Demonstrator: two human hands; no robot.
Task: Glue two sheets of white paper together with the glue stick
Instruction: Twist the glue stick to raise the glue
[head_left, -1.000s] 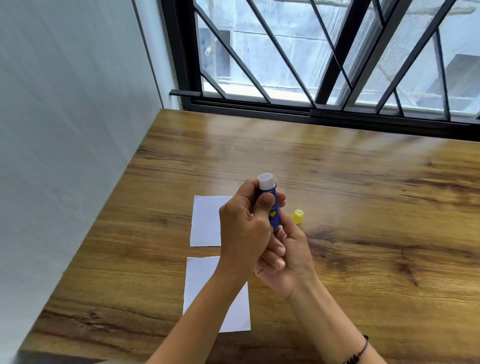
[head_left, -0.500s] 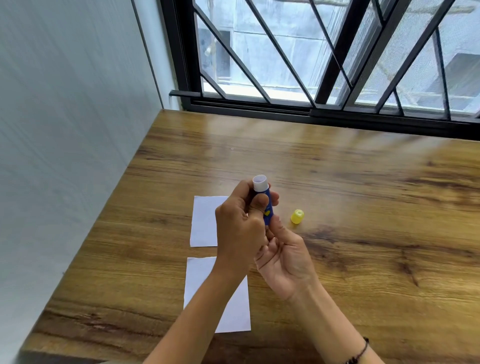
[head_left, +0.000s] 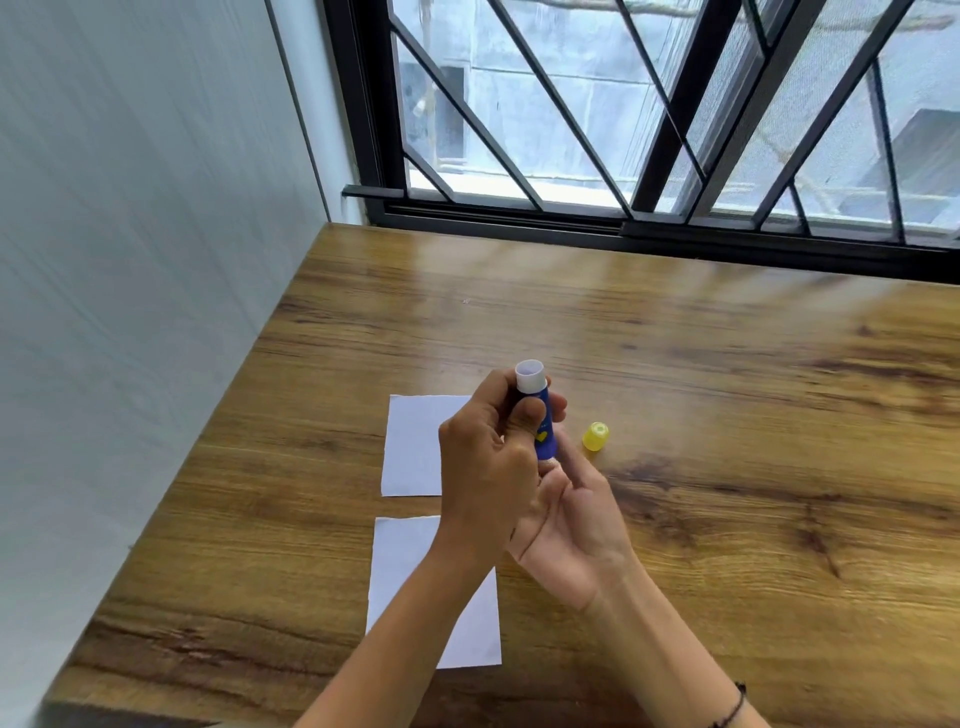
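The glue stick (head_left: 540, 415) is uncapped and upright in your left hand (head_left: 488, 467)'s grip above the table (head_left: 727, 415), your right hand (head_left: 571, 530) probably twisting its base, while both paper sheets (head_left: 415, 447) lie unglued and apart.

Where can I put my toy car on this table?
Bare wood lies between the yellow cap and the window frame, and across the table right of the cap. It's crowded by the wall, around both paper sheets and the hands.
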